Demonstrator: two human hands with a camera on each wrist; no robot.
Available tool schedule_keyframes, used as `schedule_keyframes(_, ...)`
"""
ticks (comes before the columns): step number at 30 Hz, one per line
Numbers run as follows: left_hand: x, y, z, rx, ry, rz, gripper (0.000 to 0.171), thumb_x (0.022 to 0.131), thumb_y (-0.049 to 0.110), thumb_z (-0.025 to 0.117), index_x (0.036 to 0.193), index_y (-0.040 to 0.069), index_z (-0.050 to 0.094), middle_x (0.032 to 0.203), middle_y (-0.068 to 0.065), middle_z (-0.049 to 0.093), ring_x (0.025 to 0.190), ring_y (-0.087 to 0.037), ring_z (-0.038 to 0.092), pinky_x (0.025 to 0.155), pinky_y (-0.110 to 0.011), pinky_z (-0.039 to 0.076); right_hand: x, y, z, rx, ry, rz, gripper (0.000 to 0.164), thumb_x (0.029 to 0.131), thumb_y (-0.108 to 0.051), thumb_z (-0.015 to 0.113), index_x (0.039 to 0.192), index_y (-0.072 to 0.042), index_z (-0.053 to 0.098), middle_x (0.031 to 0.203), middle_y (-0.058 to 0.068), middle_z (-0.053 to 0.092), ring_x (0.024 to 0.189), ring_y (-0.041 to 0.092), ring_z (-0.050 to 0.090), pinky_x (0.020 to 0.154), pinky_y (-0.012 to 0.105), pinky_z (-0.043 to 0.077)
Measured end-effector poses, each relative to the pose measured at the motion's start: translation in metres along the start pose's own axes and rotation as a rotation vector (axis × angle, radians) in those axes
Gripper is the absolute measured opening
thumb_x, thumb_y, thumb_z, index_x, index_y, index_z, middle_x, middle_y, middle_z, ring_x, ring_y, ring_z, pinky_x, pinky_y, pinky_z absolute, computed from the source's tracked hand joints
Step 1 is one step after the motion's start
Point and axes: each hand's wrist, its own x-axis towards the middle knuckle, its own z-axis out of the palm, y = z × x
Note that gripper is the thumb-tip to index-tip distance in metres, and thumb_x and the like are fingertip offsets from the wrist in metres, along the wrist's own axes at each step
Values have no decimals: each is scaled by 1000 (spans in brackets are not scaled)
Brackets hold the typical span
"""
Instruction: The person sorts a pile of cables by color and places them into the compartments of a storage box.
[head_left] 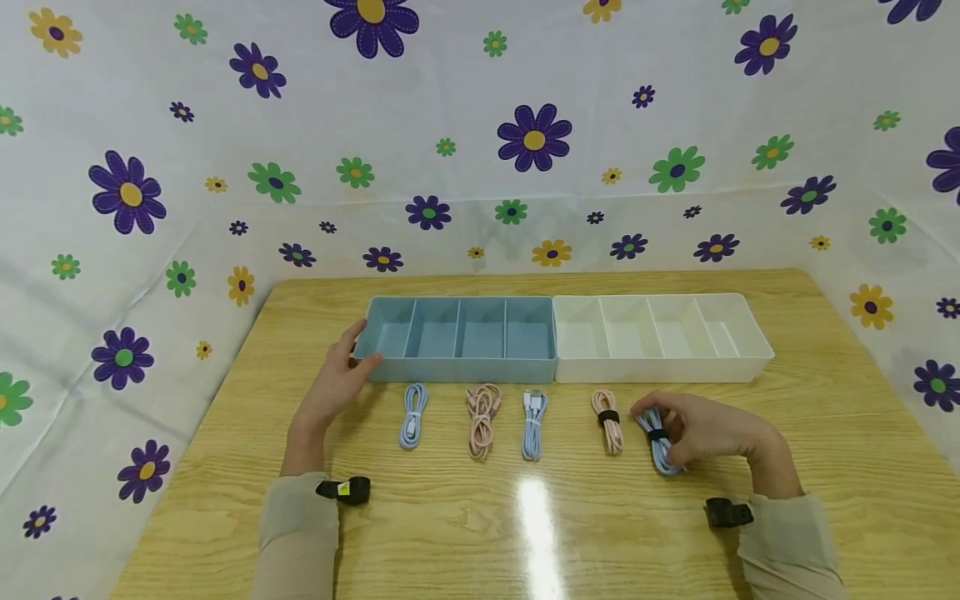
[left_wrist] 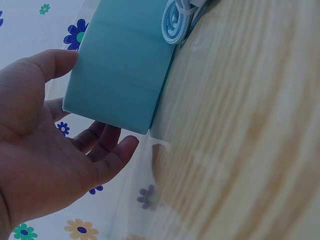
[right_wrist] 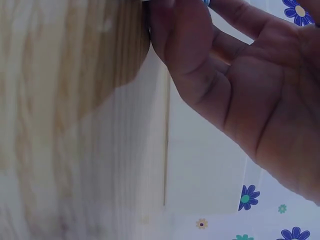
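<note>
My left hand [head_left: 339, 379] rests at the left end of a blue divided box [head_left: 465, 370], thumb at its front rim and fingers loosely spread along the end wall. In the left wrist view, the thumb tip meets the box's edge. On the right, my right hand [head_left: 708, 429] pinches a coiled blue cable [head_left: 658, 442] with a black strap, between thumb and fingers at the table. The right wrist view shows curled fingers [right_wrist: 187, 45] that mostly hide this cable. Left of it lies a pink cable [head_left: 608, 423], also black-strapped.
A white divided box [head_left: 660, 372] adjoins the blue one's right end. In front of the blue box lie a blue coiled cable [head_left: 412, 417], a pink cable [head_left: 481, 423] and another blue cable [head_left: 532, 427]. Flowered cloth [head_left: 450, 167] hangs behind the wooden table [head_left: 420, 533].
</note>
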Motion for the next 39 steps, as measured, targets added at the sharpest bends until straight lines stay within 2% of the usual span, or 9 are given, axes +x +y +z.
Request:
schedule_keyframes(6, 4, 2, -2, 12, 7, 12, 72, 105, 35, 48, 161, 16, 7, 151, -31, 19, 118, -39, 39, 95, -49, 39, 2, -6, -2, 91, 43, 80, 67, 76, -1, 78, 135, 3, 46, 103, 17, 53, 77, 24, 58, 64, 37, 53)
schedule_keyframes(10, 5, 4, -3, 21, 2, 16, 73, 105, 36, 48, 161, 13, 8, 149, -31, 21, 115, -37, 39, 93, -47, 39, 3, -12, 2, 65, 91, 123, 66, 79, -7, 81, 133, 3, 46, 102, 16, 55, 83, 25, 58, 68, 36, 52)
schedule_keyframes(17, 3, 1, -2, 11, -21, 7, 72, 105, 32, 49, 161, 10, 8, 146, -31, 21, 117, -39, 39, 94, -48, 40, 4, -16, 12, 31, 127, 145, 67, 80, -12, 83, 132, 6, 45, 94, 13, 58, 79, 23, 56, 65, 33, 51)
schedule_keyframes(20, 5, 1, -1, 9, -24, 14, 72, 105, 32, 49, 161, 11, 9, 145, -31, 22, 118, -40, 40, 95, -49, 40, 3, -17, 14, 16, 144, 161, 67, 80, -9, 82, 133, 5, 44, 93, 13, 56, 77, 23, 54, 62, 34, 52)
schedule_keyframes(26, 6, 1, -4, 23, -19, 40, 71, 105, 29, 49, 160, 8, 10, 144, -32, 23, 114, -39, 41, 93, -47, 41, 5, -19, 18, 37, 151, 150, 66, 78, 4, 75, 135, 4, 42, 87, 15, 52, 63, 20, 52, 54, 35, 51)
schedule_keyframes(32, 2, 2, -5, 31, -26, 14, 73, 105, 33, 50, 160, 10, 9, 145, -32, 24, 113, -37, 41, 90, -45, 41, 7, -25, 22, -35, 187, 166, 66, 78, 4, 77, 135, 5, 44, 93, 16, 52, 63, 20, 53, 51, 35, 51)
schedule_keyframes(39, 0, 1, -6, 4, -14, 28, 75, 104, 34, 51, 161, 10, 8, 144, -31, 24, 111, -35, 42, 87, -42, 42, 9, -29, 19, -107, 240, 159, 71, 76, 11, 73, 138, 9, 39, 112, 25, 51, 72, 22, 52, 53, 35, 50)
